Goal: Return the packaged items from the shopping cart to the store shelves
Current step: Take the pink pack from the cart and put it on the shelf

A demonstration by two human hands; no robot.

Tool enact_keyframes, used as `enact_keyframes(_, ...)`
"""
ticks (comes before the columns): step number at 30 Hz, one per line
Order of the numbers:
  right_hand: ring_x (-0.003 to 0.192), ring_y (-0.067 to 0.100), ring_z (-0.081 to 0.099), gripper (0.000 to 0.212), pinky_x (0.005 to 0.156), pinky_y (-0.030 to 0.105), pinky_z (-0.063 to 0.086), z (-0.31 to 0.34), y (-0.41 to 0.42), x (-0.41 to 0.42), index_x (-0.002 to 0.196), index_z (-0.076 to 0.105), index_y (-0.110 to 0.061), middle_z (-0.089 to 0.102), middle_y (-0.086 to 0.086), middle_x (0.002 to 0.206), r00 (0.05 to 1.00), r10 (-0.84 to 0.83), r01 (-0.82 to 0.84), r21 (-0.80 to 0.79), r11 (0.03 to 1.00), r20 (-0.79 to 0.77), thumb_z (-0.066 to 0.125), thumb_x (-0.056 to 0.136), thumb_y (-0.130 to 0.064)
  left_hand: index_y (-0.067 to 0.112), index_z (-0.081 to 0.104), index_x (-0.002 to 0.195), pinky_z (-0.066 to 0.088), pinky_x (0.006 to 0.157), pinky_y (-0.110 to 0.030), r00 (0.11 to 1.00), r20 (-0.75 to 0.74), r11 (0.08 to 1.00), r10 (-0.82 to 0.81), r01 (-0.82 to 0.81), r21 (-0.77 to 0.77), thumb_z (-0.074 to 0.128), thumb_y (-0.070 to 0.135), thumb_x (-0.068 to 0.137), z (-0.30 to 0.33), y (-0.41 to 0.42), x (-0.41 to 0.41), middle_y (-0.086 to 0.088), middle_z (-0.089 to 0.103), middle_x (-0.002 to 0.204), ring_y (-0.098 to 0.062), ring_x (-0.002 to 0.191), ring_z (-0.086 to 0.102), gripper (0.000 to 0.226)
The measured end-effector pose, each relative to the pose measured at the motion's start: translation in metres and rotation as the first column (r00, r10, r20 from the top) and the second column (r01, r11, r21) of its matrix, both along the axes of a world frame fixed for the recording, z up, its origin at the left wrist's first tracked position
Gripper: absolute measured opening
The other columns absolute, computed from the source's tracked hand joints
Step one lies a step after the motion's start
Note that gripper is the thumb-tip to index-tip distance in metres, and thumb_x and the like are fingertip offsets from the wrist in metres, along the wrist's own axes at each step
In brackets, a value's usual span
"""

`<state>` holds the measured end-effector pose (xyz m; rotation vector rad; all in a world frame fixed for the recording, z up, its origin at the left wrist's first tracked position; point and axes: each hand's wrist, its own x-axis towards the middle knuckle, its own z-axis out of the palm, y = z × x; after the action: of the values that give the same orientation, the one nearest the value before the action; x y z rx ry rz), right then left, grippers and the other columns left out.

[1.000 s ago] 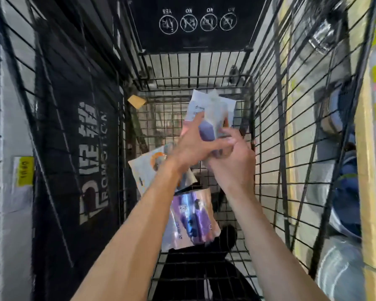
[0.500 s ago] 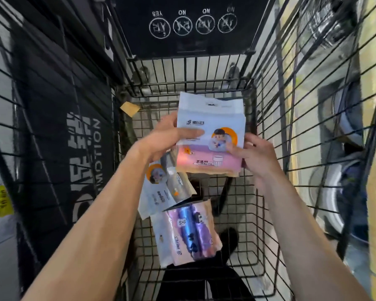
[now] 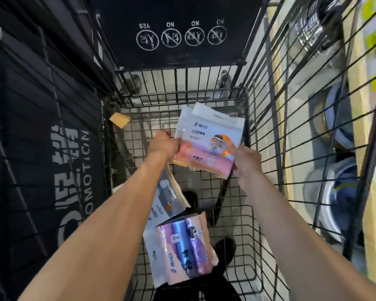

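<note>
Both my hands hold a flat white and pink packet (image 3: 206, 140) with a cartoon figure, above the wire shopping cart (image 3: 232, 216). My left hand (image 3: 164, 144) grips its left edge and my right hand (image 3: 244, 158) pinches its lower right corner. A second packet seems to lie behind the first. Lower in the cart lie a white packet (image 3: 165, 200), partly hidden by my left forearm, and a pack of purple and blue rolls (image 3: 183, 246).
The cart's black flap with round YES/NO symbols (image 3: 180, 35) stands at the far end. A black promotion panel (image 3: 70, 170) lies beyond the left cart wall. Shelving with yellow price tags and round metal wares (image 3: 339, 177) runs along the right. A tan tag (image 3: 119, 120) hangs on the mesh.
The packet, crumpled between both hands a second ago, was turned face up and spread flat. My hands have moved apart to its edges, and the view has tilted down a little.
</note>
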<state>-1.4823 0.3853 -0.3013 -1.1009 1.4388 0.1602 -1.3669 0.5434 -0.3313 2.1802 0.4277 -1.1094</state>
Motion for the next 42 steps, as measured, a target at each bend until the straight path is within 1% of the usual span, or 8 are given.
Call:
enact_keyframes(6,0.092,0.030,0.068,0.019,0.074,0.045,0.057,-0.004,0.004,0.008,0.088,0.061,-0.006,0.067,0.016,0.108,0.999,0.028,-0.029,-0.010,1.000,-0.031,0.066,0.095,-0.023,0.019,0.072,0.113,0.056,0.093,-0.033,0.992,0.128,0.998,-0.003,-0.004,0.058,0.062,0.022,0.097,0.001,-0.005,-0.010,-0.001,0.072,0.107,-0.023,0.098,0.069,0.020)
enact_keyframes(11,0.074,0.013,0.061,0.015,0.047,0.013,0.049,0.000,0.008,-0.014,0.095,0.061,-0.011,0.068,0.004,0.099,0.996,0.086,-0.085,-0.046,0.995,0.021,0.062,0.097,-0.026,0.013,0.065,0.087,0.052,0.067,-0.027,0.984,-0.028,0.957,0.178,-0.180,-0.227,0.073,0.021,0.091,0.004,0.011,-0.004,-0.002,0.066,0.077,-0.015,0.064,0.061,0.012)
enact_keyframes(15,0.100,0.025,0.069,0.016,0.087,0.049,0.059,0.012,0.035,-0.032,0.103,0.066,-0.019,0.070,0.011,0.115,0.993,-0.048,0.048,0.006,0.999,0.106,0.067,0.093,-0.032,0.013,0.055,0.103,0.052,0.057,-0.023,0.995,0.022,0.962,0.099,-0.090,-0.257,0.077,0.017,0.088,0.032,0.017,0.011,-0.004,0.065,0.090,-0.008,0.062,0.064,0.027)
enact_keyframes(19,0.093,0.025,0.068,0.021,0.075,0.044,0.057,0.040,0.050,-0.031,0.110,0.064,-0.018,0.067,0.011,0.121,0.959,-0.190,0.165,0.131,0.978,0.209,0.065,0.095,-0.032,0.010,0.068,0.114,0.062,0.065,-0.031,0.996,-0.087,0.933,0.005,-0.036,-0.358,0.074,0.015,0.088,0.083,0.038,0.026,-0.006,0.077,0.097,-0.015,0.072,0.073,0.027)
enact_keyframes(25,0.105,0.033,0.070,0.021,0.091,0.050,0.056,0.137,0.059,-0.024,0.104,0.074,-0.015,0.076,0.010,0.107,0.882,-0.202,0.131,0.191,0.973,0.425,0.073,0.087,-0.027,0.012,0.075,0.102,0.062,0.066,-0.027,0.991,0.092,0.881,0.095,-0.041,-0.471,0.065,0.005,0.091,0.202,0.079,0.014,-0.008,0.079,0.100,-0.016,0.074,0.075,0.016)
enact_keyframes(32,0.066,0.018,0.054,0.045,0.058,0.032,0.040,0.264,0.035,-0.068,0.087,0.067,0.007,0.068,0.017,0.075,0.888,0.059,-0.031,-0.068,0.997,0.457,0.082,0.075,-0.034,0.007,0.072,0.109,0.060,0.063,-0.022,0.985,0.171,0.836,0.023,0.075,-0.544,0.059,0.001,0.094,0.312,0.070,-0.026,-0.003,0.080,0.095,-0.012,0.074,0.075,0.021)
enact_keyframes(38,0.077,0.027,0.069,0.038,0.069,0.050,0.058,0.359,-0.016,-0.178,0.090,0.078,-0.017,0.078,0.012,0.088,0.880,0.145,-0.043,-0.227,0.973,0.453,0.083,0.062,-0.043,0.005,0.070,0.108,0.060,0.057,-0.023,0.967,0.150,0.723,-0.207,0.255,-0.643,0.057,-0.008,0.090,0.389,-0.009,-0.093,-0.002,0.078,0.094,-0.013,0.067,0.074,0.025)
enact_keyframes(42,0.073,0.024,0.068,0.015,0.064,0.035,0.058,0.411,-0.053,-0.263,0.087,0.079,-0.014,0.077,0.008,0.082,0.871,-0.018,0.153,-0.236,0.960,0.490,0.084,0.075,-0.020,0.011,0.069,0.112,0.062,0.065,-0.025,0.900,0.173,0.594,-0.399,0.398,-0.699,0.059,-0.010,0.087,0.437,-0.092,-0.138,-0.002,0.079,0.093,-0.013,0.073,0.075,0.033)
